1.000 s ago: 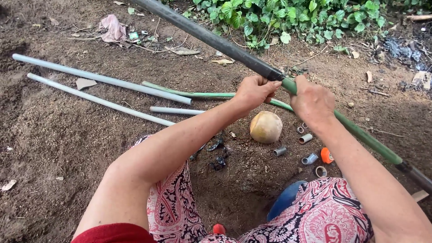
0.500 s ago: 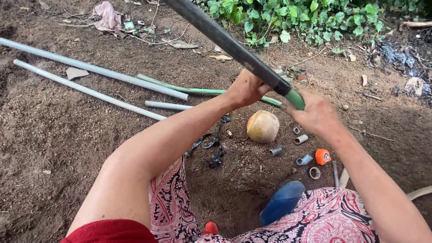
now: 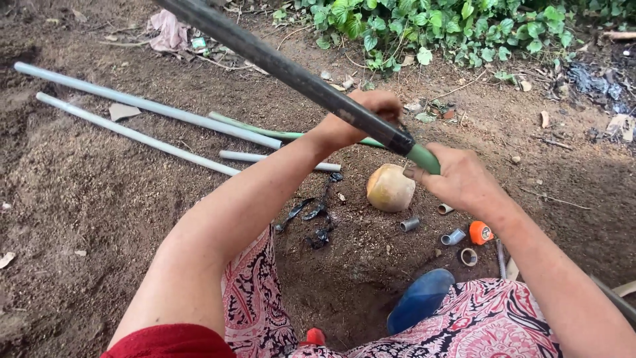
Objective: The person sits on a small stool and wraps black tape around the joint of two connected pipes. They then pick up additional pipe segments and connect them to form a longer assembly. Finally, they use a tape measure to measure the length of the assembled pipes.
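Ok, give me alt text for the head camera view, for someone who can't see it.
Two hands grip a long dark pipe with a green end: left hand on the dark part, right hand on the green end. Below on bare soil lie a coconut, grey pipes and small fittings.

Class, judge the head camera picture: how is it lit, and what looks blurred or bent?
Head view: soft, even daylight, no hard shadows or glare; the dark pipe blurs near the lens; both hands, left hand and right hand, stay sharp; the forearms loom wide at the bottom edge.
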